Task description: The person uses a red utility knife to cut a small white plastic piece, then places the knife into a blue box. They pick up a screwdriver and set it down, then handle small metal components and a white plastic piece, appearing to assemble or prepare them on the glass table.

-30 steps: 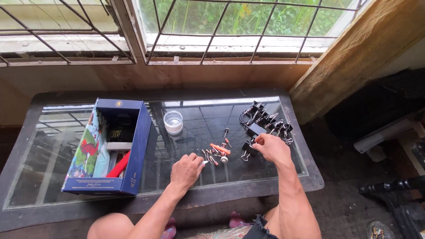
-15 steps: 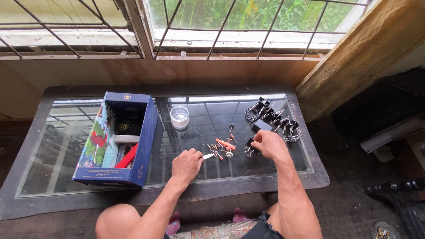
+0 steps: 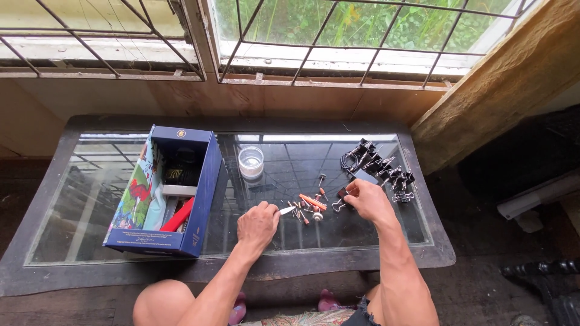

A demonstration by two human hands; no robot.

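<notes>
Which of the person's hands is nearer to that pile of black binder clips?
The right hand. It sits just below the pile of black binder clips, pinching one clip at its edge. The left hand is farther off, holding a small white piece.

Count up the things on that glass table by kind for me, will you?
Blue box: 1
Clear round cup: 1
Heap of black binder clips: 1 heap, clips too tangled to count
Scatter of small orange and metal bits: 1 scatter, pieces too small to count
Small white piece in left hand: 1
Total: 5 entries
</notes>
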